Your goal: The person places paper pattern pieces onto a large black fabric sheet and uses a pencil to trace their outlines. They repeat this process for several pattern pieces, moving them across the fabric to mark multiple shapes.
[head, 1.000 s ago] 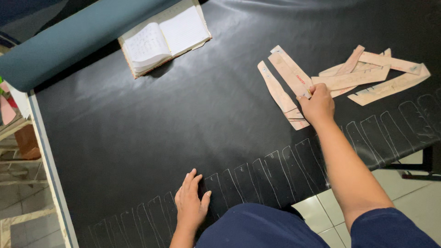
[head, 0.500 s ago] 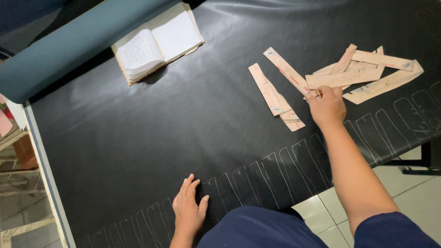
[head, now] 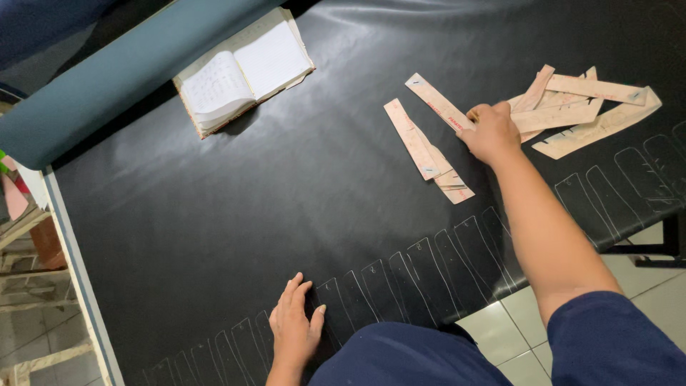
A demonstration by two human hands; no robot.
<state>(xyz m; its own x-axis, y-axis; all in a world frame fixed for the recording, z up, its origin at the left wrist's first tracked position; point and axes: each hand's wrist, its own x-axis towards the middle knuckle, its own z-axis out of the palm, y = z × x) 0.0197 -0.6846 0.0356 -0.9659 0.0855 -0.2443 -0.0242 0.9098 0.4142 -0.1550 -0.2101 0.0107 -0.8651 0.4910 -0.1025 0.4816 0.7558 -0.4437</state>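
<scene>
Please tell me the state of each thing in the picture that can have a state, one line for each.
notebook: open, lying flat.
black sheet: spread flat, strip outlines drawn along its near edge.
teal roll: rolled up.
paper strips: loose, overlapping.
left hand: flat on the sheet.
right hand: closed on a strip.

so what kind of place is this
Probably a small leather or shoe-parts cutting workshop: black sheet marked with chalk outlines, card patterns under the right hand, open notebook.
</scene>
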